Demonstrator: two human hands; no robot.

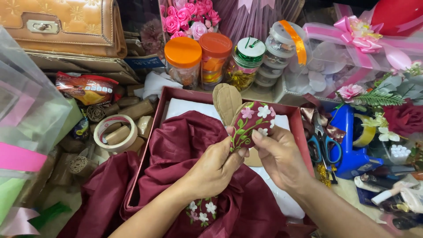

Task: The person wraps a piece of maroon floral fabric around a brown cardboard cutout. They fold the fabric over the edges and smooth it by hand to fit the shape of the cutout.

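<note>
Maroon slipper (250, 124), pink-white embroidered flowers, green leaves.

Left hand (218, 165) and right hand (277, 154) together grip an embroidered maroon shoe (247, 124) above the red box (299, 132).

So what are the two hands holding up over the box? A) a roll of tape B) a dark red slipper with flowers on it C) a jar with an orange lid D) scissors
B: the left hand and right hand both grip a dark red slipper with stitched flowers, above the red box.
</note>
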